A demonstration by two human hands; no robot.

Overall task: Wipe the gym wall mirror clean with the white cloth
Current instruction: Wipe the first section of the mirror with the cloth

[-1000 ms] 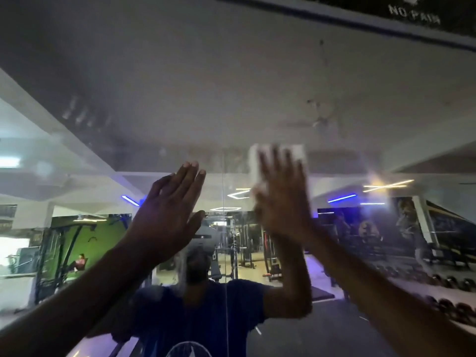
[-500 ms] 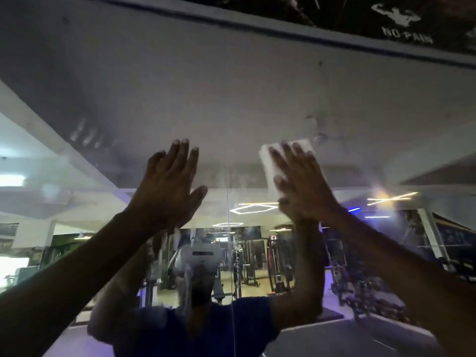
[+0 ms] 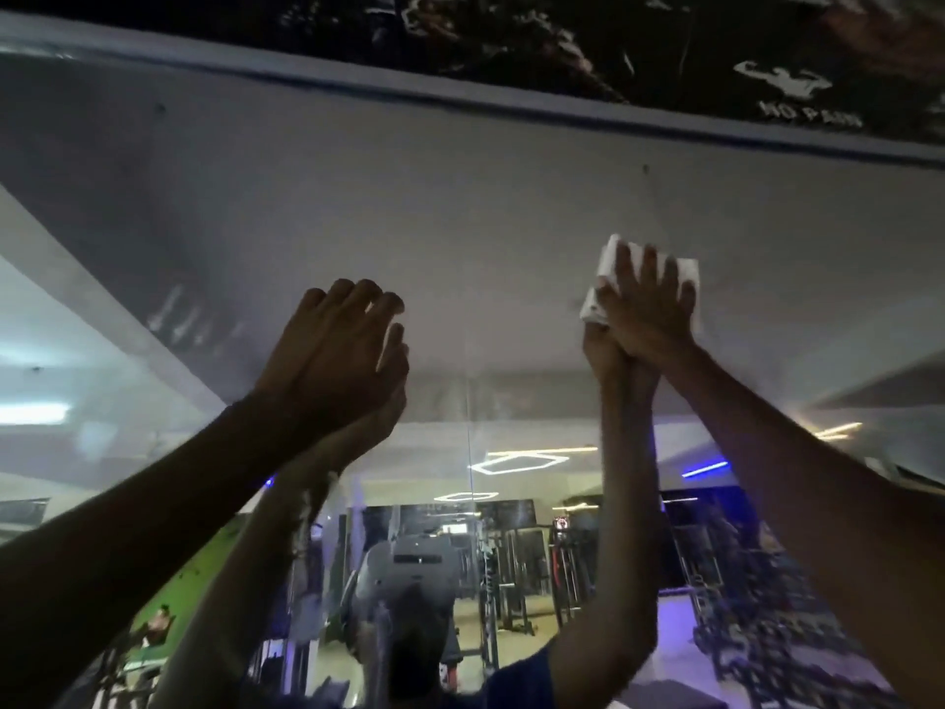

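The gym wall mirror point(image 3: 486, 237) fills the view and reflects a pale ceiling, gym machines and my own arms. High on the right, my right hand point(image 3: 647, 304) presses the folded white cloth point(image 3: 601, 278) flat against the glass with its fingers spread; most of the cloth is hidden under the palm. My left hand point(image 3: 337, 355) rests on the mirror left of centre, fingers together and slightly bent, holding nothing. A thin vertical seam point(image 3: 469, 452) between mirror panels runs down between my hands.
The mirror's top frame point(image 3: 460, 89) runs just above my hands, with a dark printed banner point(image 3: 665, 38) over it. Smudged finger marks point(image 3: 179, 314) show on the glass at the upper left.
My right hand has slid the cloth up and to the right on the glass. My left hand has shifted upward a little. The view has tilted up toward the mirror's top frame.
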